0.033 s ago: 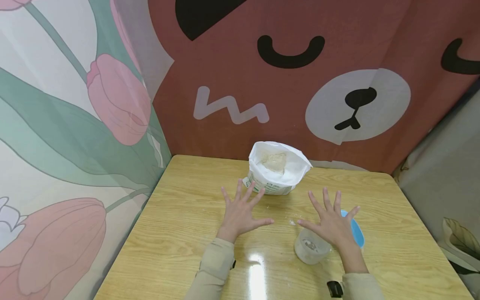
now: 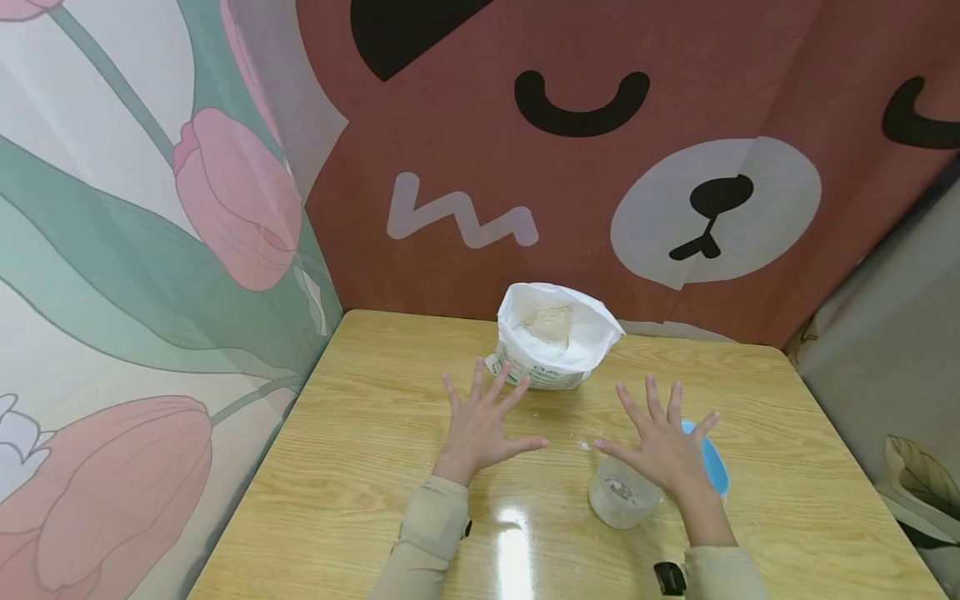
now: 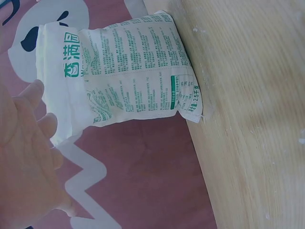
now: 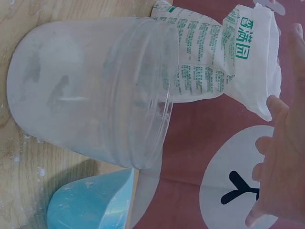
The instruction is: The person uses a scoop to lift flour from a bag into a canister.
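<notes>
My left hand (image 2: 480, 433) hovers over the table with its fingers spread, holding nothing. Just beyond it stands a white paper-like bag (image 2: 551, 367) with green print, its top gaping and something pale inside. My right hand (image 2: 667, 446), fingers also splayed, holds nothing above a clear plastic tub (image 2: 622, 504) and a light-blue scoop (image 2: 715, 468), partly covering both. In the right wrist view the tub (image 4: 86, 90) stands upright, whitish residue on its wall. Beside it lies the scoop (image 4: 86, 205), dusted with white bits. The left wrist view shows the bag's printed side (image 3: 133, 71) past my fingers.
Everything stands on a wood-grain table (image 2: 360, 400) with white specks (image 2: 585, 446) scattered on it. A brown bear-print cloth (image 2: 450, 275) hangs along the back edge, a tulip-print one (image 2: 240, 200) at the left. A greyish cloth (image 2: 885, 333) borders the right.
</notes>
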The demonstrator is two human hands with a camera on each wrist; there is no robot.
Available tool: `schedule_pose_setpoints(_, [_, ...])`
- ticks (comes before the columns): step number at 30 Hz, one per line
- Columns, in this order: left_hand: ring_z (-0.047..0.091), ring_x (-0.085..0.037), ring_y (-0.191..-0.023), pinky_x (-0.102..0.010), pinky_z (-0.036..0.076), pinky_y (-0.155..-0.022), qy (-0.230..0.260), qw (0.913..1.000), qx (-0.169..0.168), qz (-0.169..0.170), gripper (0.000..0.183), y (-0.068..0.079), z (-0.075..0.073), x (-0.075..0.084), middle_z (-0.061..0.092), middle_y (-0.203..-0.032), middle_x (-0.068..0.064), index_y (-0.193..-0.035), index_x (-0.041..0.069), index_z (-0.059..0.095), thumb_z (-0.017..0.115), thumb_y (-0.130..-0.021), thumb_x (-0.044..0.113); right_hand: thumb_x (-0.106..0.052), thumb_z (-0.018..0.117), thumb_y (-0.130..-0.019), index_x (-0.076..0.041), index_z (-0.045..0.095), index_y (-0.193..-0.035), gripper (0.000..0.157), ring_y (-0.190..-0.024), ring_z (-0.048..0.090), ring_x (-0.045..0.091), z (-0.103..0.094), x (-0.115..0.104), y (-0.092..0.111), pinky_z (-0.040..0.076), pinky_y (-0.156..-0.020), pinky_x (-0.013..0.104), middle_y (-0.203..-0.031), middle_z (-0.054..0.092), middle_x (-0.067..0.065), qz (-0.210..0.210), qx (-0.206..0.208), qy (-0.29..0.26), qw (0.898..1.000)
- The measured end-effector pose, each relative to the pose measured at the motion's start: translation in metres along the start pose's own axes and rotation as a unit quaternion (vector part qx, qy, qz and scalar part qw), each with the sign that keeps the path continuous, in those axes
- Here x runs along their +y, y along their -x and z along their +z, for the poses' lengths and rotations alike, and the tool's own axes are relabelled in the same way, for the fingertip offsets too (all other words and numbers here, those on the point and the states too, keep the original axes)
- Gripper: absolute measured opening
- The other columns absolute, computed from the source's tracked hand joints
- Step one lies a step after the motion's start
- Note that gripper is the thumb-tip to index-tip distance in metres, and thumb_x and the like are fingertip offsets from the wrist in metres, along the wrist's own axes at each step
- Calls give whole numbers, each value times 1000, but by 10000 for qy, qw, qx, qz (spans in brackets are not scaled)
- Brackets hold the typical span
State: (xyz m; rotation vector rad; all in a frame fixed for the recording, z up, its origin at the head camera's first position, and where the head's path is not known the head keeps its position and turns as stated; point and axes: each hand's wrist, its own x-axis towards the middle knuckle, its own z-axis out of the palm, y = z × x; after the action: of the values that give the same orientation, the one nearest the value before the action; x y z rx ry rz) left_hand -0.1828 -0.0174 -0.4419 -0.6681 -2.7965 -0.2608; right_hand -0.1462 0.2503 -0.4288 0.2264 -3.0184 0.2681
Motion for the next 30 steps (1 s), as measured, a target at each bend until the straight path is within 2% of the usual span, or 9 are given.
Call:
schedule_pose_setpoints(5, [-7,-33,-132,-68,-8,-90,45,10000,-69,-20,89,-1,0,0,18,-146,-1,-140,36,23,30,-66,84,-70,45,-77,-25,14,-144,87,-125,-23,38,1,1,0,-31,-76,59,-147,-4,18,-8,19,-48,10000])
schedule_pose_setpoints(8, [-2,-35,-132,-68,-5,-91,-10,10000,-25,26,88,-1,1,-1,19,-146,-2,-141,35,24,28,-68,84,-68,45,-77,-27,11,-145,86,-126,-22,38,2,2,1,-29,-78,61,-146,-4,18,-25,56,-140,9999])
schedule_pose_setpoints(12, [2,-37,-132,-66,0,-94,-75,9999,-19,70,87,-1,2,-1,19,-146,-4,-141,32,27,27,-70,83,-66,46,-79,-28,8,-145,86,-127,-16,42,4,3,2,-18,-82,69,-146,-4,20,-32,43,-363,9993])
schedule_pose_setpoints(17, [-3,-34,-132,-63,4,-97,28,9998,-189,55,86,-1,3,-1,18,-146,-7,-142,30,24,27,-73,80,-64,46,-80,-25,9,-145,85,-128,-6,46,4,4,3,-3,-84,74,-145,-3,23,79,-30,-604,9981])
schedule_pose_setpoints(21, [-2,-33,-132,-54,6,-102,397,9987,-266,162,84,-2,4,-1,20,-145,-13,-143,23,21,33,-78,74,-63,46,-81,-19,11,-145,85,-127,6,49,4,5,3,6,-85,73,-144,3,26,202,-34,-626,9978])
schedule_pose_setpoints(25, [7,-34,-132,-49,13,-103,687,9970,-144,318,79,-2,5,-3,24,-143,-17,-143,17,22,42,-83,64,-62,47,-82,-12,16,-144,85,-122,20,51,2,5,3,18,-84,71,-142,13,29,223,91,-545,9982])
schedule_pose_setpoints(30, [30,-33,-125,-46,27,-99,688,9953,386,562,69,-3,7,-6,38,-134,-18,-138,10,35,54,-84,49,-59,49,-82,-5,26,-141,83,-117,29,49,1,5,3,26,-81,69,-136,27,29,239,379,-628,9970])
